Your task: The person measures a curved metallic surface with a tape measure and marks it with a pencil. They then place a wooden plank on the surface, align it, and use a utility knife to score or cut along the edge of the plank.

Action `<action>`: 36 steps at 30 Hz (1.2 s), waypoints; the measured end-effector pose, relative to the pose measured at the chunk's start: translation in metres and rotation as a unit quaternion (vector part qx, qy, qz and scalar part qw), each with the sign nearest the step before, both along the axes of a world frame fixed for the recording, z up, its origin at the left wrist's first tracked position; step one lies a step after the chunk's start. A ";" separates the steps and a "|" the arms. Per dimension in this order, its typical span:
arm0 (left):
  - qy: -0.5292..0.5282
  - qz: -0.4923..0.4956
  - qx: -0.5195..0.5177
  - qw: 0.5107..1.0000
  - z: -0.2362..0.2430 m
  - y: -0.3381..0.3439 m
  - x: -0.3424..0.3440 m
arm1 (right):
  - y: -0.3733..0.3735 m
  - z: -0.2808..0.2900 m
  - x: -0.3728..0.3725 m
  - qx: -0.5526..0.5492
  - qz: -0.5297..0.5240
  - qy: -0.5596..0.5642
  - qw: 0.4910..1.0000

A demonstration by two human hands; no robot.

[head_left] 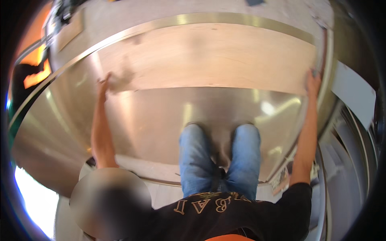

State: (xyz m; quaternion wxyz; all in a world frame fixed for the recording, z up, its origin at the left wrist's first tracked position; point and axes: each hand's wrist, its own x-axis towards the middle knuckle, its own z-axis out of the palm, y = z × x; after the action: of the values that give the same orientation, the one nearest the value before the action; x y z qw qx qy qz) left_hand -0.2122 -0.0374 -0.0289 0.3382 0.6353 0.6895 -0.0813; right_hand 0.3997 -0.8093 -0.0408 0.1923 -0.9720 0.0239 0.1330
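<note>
A long, pale wooden board spans the space in front of me, lying over or just above a large shiny metal sheet. My left hand is closed at the board's left end, close to its near corner; motion blurs the fingers a little. At the opposite end, my right hand grips the right edge near the near corner. Both arms reach straight forward. My knees, in blue jeans, rest on the metal sheet. Whether the board touches the sheet along its whole length, I cannot tell.
The sheet's raised far rim curves behind the board. Grey panels or strips stand on the right, below a pale flat panel. Orange equipment is at the far left, near a small brown board.
</note>
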 end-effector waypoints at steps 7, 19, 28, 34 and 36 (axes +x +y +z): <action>-0.028 -0.016 0.061 0.998 -0.014 -0.024 -0.004 | 0.027 0.015 0.002 0.171 -0.045 0.009 0.984; 0.040 0.011 -0.013 0.999 -0.001 -0.021 0.020 | 0.022 0.023 0.013 0.229 -0.075 0.110 0.964; 0.013 0.023 -0.017 0.999 0.011 -0.027 0.043 | 0.020 0.031 0.031 0.231 -0.074 0.191 0.951; -0.077 0.012 -0.051 0.996 0.010 -0.031 0.051 | 0.010 0.029 0.031 0.133 -0.073 0.171 0.974; 0.004 -0.001 0.016 1.000 0.003 -0.035 0.046 | 0.018 0.023 0.042 0.183 -0.117 0.202 0.955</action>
State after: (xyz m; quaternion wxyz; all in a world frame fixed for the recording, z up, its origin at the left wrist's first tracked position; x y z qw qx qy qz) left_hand -0.1664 -0.0724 -0.0263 0.3253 0.6407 0.6916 -0.0734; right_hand 0.4418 -0.7915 -0.0182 0.3721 -0.8636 0.1512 0.3047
